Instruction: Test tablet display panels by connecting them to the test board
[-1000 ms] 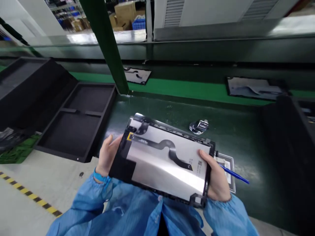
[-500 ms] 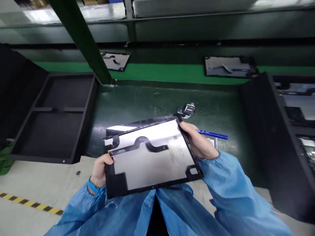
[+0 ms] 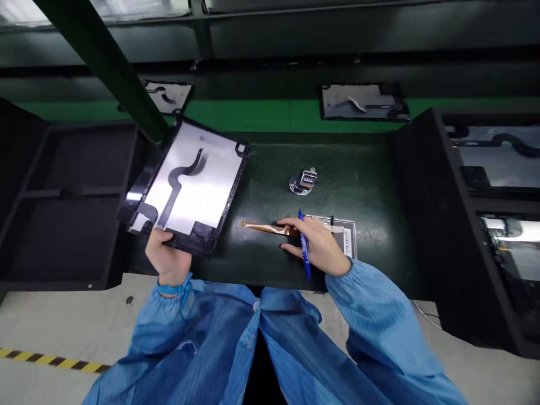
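Glossy silver foil on the display panel (image 3: 202,191) — matt black plastic frame (image 3: 201,236), smooth blue cloth sleeve (image 3: 379,320)

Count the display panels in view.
4: one panel held in the left hand, two on the far green ledge, at left and right, one in the black tray at right; that tray may hide more.

Our left hand (image 3: 167,257) is raised at the wrist with its fingers curled, and our right hand (image 3: 314,244) reaches inward, fingers closed together (both forearms in blue sleeves (image 3: 371,315), snugly cuffed).
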Demonstrator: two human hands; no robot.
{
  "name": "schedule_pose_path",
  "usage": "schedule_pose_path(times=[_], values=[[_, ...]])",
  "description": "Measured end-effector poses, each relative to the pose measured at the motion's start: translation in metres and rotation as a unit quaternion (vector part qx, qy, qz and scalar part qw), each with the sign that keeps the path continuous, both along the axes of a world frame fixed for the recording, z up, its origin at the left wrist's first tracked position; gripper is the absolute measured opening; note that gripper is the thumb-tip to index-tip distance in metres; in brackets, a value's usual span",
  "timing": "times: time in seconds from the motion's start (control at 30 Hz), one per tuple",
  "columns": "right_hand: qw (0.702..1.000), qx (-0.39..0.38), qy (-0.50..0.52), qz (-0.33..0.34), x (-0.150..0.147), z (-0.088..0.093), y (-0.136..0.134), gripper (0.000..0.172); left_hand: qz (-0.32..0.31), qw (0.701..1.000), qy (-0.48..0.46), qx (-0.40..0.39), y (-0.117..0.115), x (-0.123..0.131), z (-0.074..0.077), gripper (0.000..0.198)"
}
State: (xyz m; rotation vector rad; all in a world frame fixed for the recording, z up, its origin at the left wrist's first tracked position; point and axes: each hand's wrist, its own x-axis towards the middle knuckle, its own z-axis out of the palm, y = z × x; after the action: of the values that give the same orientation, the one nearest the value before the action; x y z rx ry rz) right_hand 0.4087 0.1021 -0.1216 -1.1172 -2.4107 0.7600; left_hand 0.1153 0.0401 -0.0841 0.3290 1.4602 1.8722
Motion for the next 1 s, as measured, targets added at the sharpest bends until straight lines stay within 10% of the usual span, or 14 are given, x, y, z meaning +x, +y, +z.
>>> schedule_pose_path(times=[0.37,0.53,0.63,0.73,0.93,1.0], values=[[0.928,-0.205,0.292,-0.11,0.011,0.003,-0.001,0.038,-0.043,0.988,-0.146,-0.017,-0.017,0.057,-0.013,0.047],[0.909,-0.233,0.299,-0.174,0.011,0.004,-0.003,0.038,-0.235,0.888,-0.385,-0.096,-0.036,0.071,-0.009,0.036],[0.918,-0.195,0.29,-0.188,0.009,0.002,-0.005,0.032,-0.349,0.78,-0.501,-0.138,-0.048,0.066,-0.014,0.046],[0.948,-0.114,0.238,-0.18,0.003,-0.002,-0.006,0.025,-0.395,0.734,-0.541,-0.107,-0.059,0.059,-0.017,0.057],[0.984,0.046,0.12,-0.126,-0.019,0.007,-0.009,0.018,-0.505,0.695,-0.508,-0.061,-0.071,0.047,-0.001,0.056],[0.959,0.083,0.199,-0.185,-0.034,0.018,-0.016,0.024,-0.528,0.754,-0.388,-0.044,-0.07,0.036,0.004,0.046]])
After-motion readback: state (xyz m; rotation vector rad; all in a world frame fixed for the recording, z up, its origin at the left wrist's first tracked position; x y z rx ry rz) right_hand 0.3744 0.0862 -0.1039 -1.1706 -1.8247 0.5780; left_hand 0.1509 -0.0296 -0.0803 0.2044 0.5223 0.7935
